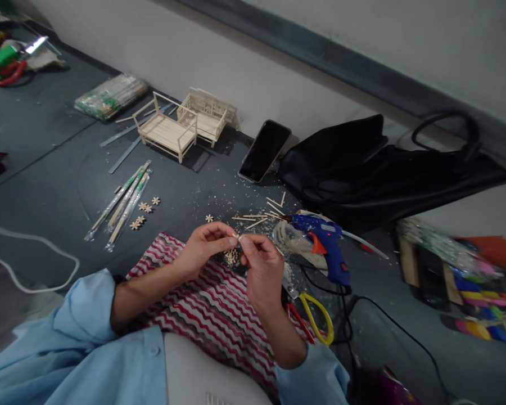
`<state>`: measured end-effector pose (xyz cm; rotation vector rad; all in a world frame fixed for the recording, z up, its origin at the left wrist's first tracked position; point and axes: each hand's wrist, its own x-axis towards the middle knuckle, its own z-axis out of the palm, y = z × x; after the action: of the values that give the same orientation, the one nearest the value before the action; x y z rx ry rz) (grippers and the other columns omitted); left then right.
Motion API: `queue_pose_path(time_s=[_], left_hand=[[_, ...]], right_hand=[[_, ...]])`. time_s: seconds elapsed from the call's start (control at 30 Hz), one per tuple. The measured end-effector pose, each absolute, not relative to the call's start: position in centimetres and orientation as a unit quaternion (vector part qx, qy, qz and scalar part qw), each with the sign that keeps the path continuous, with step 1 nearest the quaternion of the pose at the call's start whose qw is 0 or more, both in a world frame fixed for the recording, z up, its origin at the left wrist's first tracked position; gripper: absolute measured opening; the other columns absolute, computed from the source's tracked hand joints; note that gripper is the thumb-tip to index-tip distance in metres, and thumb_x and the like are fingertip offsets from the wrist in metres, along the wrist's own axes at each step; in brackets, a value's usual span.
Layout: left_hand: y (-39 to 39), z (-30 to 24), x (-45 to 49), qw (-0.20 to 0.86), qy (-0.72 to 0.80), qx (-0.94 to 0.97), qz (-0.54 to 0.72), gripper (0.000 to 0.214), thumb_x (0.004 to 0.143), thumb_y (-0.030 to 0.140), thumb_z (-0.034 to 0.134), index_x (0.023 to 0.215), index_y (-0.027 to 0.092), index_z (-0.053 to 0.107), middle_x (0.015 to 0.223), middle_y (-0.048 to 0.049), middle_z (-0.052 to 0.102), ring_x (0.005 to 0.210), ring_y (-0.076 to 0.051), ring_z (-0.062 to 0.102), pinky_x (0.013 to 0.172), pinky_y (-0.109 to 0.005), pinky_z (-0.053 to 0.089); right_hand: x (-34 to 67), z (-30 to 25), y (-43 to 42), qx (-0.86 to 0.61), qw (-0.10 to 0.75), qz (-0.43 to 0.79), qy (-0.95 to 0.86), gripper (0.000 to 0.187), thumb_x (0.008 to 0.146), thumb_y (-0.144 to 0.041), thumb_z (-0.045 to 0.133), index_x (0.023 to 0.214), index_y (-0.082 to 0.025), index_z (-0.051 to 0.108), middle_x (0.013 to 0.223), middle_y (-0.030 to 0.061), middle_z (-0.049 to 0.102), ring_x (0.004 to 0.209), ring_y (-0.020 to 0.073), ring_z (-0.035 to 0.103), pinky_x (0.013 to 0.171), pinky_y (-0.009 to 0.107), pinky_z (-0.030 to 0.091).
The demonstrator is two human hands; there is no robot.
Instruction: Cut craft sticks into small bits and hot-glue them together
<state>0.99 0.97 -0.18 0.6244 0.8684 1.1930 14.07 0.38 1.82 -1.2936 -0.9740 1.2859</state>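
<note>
My left hand (211, 246) and my right hand (263, 267) meet over the edge of a striped cloth (202, 312). Their fingertips pinch a tiny pale wooden piece (237, 237), mostly covered by the fingers. Just below it lies a pile of small wooden bits (231, 257). A flower-shaped wooden piece (209, 218) rests on the table beyond my left hand. To the right, a blue glue gun (329, 242) with an orange trigger lies on its side, near thin wooden sticks (257, 223). Scissors with a yellow handle (319, 320) are beside my right wrist.
Two miniature wooden benches (167, 132) stand by the wall. Near them are a phone (265, 151) and a black bag (362, 174). Wrapped sticks (124, 202) and several flower pieces (145, 208) lie left. A black cord (398, 318) crosses the right side.
</note>
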Motion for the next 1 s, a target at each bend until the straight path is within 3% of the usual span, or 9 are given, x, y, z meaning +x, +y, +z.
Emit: queue_pose_path(time_s=[0.37,0.6,1.0], left_hand=[[0.96,-0.2,1.03,0.696,0.39,0.274,0.537,0.019,0.068,0.028,0.082,0.078,0.016,0.07,0.074,0.001,0.068,0.07,-0.009,0.059,0.07,-0.021,0.045],[1.15,0.09,0.96,0.699,0.391,0.26,0.539,0.02,0.067,0.028,0.082,0.078,0.016,0.07,0.075,0.0005,0.068,0.07,-0.009,0.059,0.071,-0.022,0.045],[1.09,-0.32,0.87,0.693,0.399,0.287,0.528,0.019,0.069,0.029,0.081,0.078,0.017,0.071,0.074,0.0009,0.067,0.07,-0.009,0.057,0.069,-0.021,0.044]], right_hand=[[13.97,1.55,0.27,-0.541,0.519,0.487,-0.447,0.01,0.08,-0.033,0.072,0.079,-0.023,0.069,0.071,-0.0052,0.062,0.057,0.0076,0.045,0.055,0.022,0.037],[14.52,1.48,0.54,-0.533,0.523,0.502,-0.436,0.016,0.078,-0.035,0.073,0.091,-0.025,0.071,0.081,-0.003,0.066,0.06,0.0084,0.05,0.059,0.023,0.043],[14.54,1.85,0.62,-0.541,0.5,0.464,-0.492,0.009,0.078,-0.031,0.071,0.083,-0.023,0.072,0.075,-0.0029,0.066,0.065,0.011,0.056,0.064,0.025,0.046]])
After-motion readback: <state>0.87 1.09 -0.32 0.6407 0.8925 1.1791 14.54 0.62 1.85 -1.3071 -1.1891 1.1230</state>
